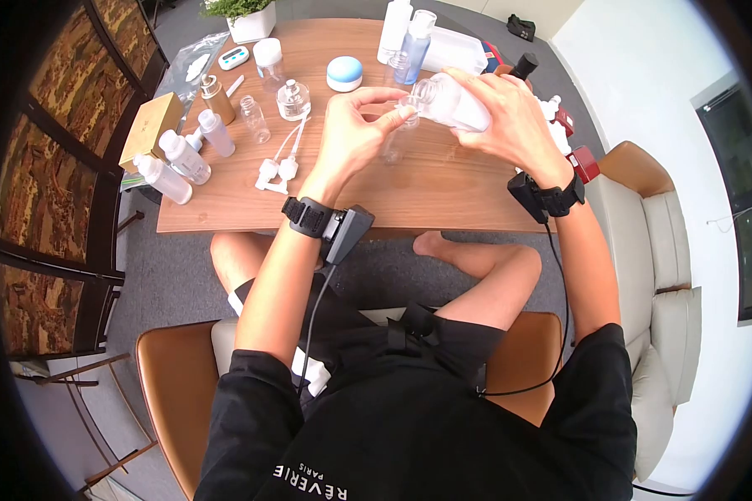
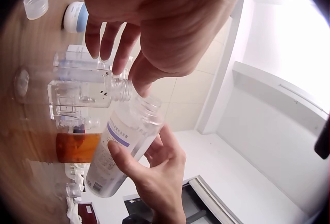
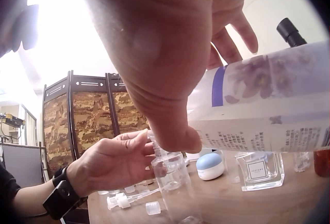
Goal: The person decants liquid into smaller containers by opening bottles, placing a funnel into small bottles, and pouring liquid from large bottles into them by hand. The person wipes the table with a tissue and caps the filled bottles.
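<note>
My right hand (image 1: 514, 113) grips a translucent plastic bottle (image 1: 466, 107) with a purple stripe and flower print. The bottle is uncapped and tilted, its mouth pointing toward my left hand (image 1: 355, 134). Between the left thumb and fingers, I pinch the neck of an empty-looking clear bottle (image 3: 175, 188), which stands upright on the table. In the left wrist view the mouth of the tilted bottle (image 2: 121, 146) is right at the neck of the clear bottle (image 2: 87, 94). Near the clear bottle's base lies a small clear cap (image 3: 153, 208).
Two white pump heads (image 1: 276, 171) with tubes lie left of my hands. Behind them stand a square perfume bottle (image 1: 293, 102) and a blue-lidded jar (image 1: 344, 73). Several bottles and a cardboard box (image 1: 152, 129) crowd the left edge. More bottles and a clear tray (image 1: 455, 52) stand at the back.
</note>
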